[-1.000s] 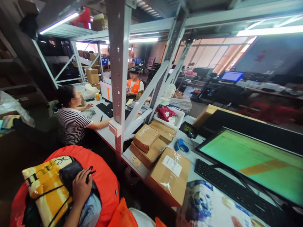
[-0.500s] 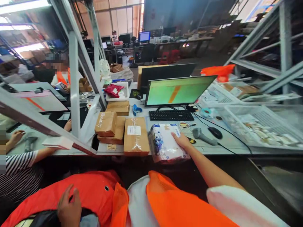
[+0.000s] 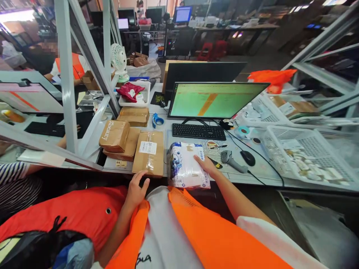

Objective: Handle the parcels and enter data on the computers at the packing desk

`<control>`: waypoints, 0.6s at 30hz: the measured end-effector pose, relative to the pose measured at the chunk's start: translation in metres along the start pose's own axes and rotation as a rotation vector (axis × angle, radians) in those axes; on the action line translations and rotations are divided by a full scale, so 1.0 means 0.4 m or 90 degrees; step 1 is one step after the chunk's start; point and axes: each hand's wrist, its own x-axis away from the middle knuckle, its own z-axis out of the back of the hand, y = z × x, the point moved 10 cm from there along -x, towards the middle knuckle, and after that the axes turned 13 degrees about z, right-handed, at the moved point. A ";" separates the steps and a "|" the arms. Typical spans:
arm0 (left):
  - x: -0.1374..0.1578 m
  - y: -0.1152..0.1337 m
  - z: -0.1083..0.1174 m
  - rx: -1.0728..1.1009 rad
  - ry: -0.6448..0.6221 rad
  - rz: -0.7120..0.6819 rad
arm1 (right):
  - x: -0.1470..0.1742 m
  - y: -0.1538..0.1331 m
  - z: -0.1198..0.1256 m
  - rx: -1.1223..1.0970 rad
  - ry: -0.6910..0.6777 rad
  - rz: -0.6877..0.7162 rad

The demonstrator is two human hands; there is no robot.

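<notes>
A white and blue package [image 3: 186, 168] in shiny wrapping lies at the front edge of the desk. My right hand [image 3: 206, 166] grips its right side, thumb on top, the other fingers partly hidden. My left hand [image 3: 138, 188] is open with fingers apart, just below the front of a taped cardboard box [image 3: 151, 158] with a white label. Whether its fingertips touch that box I cannot tell. Left of this box, a smaller carton [image 3: 114, 135] with printed lettering sits on another carton [image 3: 133, 144]. A further carton [image 3: 134, 116] lies behind them.
Behind the package are a keyboard [image 3: 199, 131] and a monitor [image 3: 215, 101]. To the right lie a barcode scanner [image 3: 232, 162], a mouse [image 3: 248, 158] and a white basket [image 3: 308, 149] of small packets. A red sack [image 3: 92, 213] stands at my left. A metal frame [image 3: 67, 74] divides the desks.
My left hand has risen from the red sack to the front of the labelled box. The right hand still grips the package, which rests slightly further back. The view has shifted.
</notes>
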 end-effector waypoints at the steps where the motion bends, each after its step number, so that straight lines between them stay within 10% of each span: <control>1: -0.007 0.012 -0.023 0.000 -0.019 0.005 | -0.001 0.002 -0.003 -0.020 -0.004 0.002; 10: -0.061 0.118 -0.230 -0.026 -0.157 0.046 | -0.014 0.044 -0.013 -0.075 0.011 -0.031; 18: -0.094 0.133 -0.198 -0.071 -0.077 0.076 | -0.084 0.035 -0.017 -0.096 0.019 -0.030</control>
